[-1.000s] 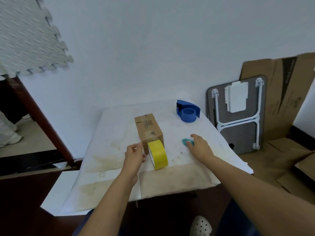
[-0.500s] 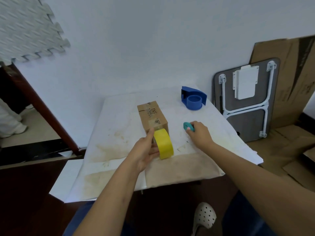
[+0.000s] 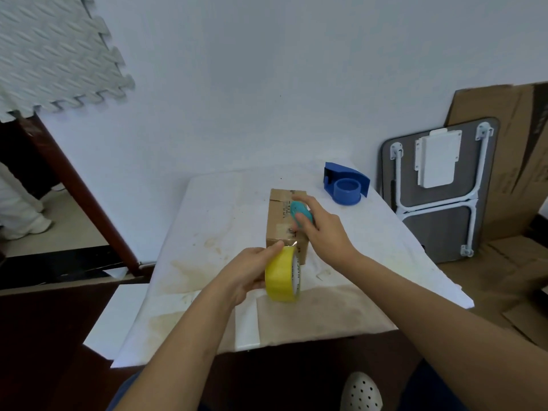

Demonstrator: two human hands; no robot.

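A small brown cardboard box (image 3: 280,215) lies lengthwise on the white-covered table (image 3: 207,226). Against its near end stands a yellow tape roll (image 3: 281,277) on edge, with a strip of tape running up to the box's near top edge. My left hand (image 3: 252,271) grips the roll from the left, thumb at the box edge. My right hand (image 3: 321,229) holds a small teal cutter (image 3: 299,213) over the top of the box.
A blue tape dispenser (image 3: 345,188) sits at the table's far right. A folded grey table (image 3: 439,191) and flattened cardboard (image 3: 519,149) lean on the wall at right. A dark wooden frame (image 3: 86,200) and foam mat (image 3: 56,51) stand left. My shoe (image 3: 360,393) shows below.
My left hand closed round the yellow roll. My right hand picked the teal cutter up from the table and carried it left, over the box top.
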